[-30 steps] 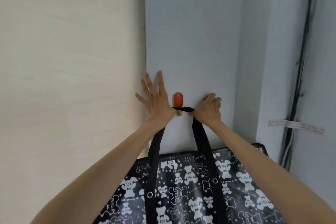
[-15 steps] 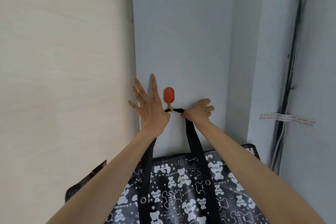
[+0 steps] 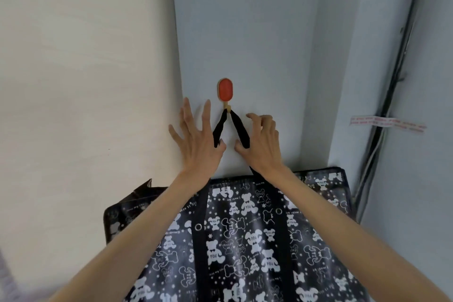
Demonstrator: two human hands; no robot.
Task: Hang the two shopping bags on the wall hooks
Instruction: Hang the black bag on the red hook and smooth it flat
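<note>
A black shopping bag (image 3: 247,233) printed with white bears hangs against the grey wall. Its black strap (image 3: 236,121) is looped over the small peg of a red oval wall hook (image 3: 225,89) and runs down in a taut V. My left hand (image 3: 196,144) lies flat on the wall left of the strap, fingers spread, thumb touching the left strand. My right hand (image 3: 264,147) is to the right with fingers loosely curled and apart, its thumb against the right strand. Only one hook is in view.
A cream wall (image 3: 85,81) meets the grey wall (image 3: 257,19) left of the hook. Dark cables (image 3: 392,95) run down the right corner, with a strip of printed tape (image 3: 384,123) across them. A dark glossy panel (image 3: 132,206) sticks out at the bag's left.
The strap now hangs from the hook peg in a V. Both hands have slid down from the hook, and my right hand has opened off the strap.
</note>
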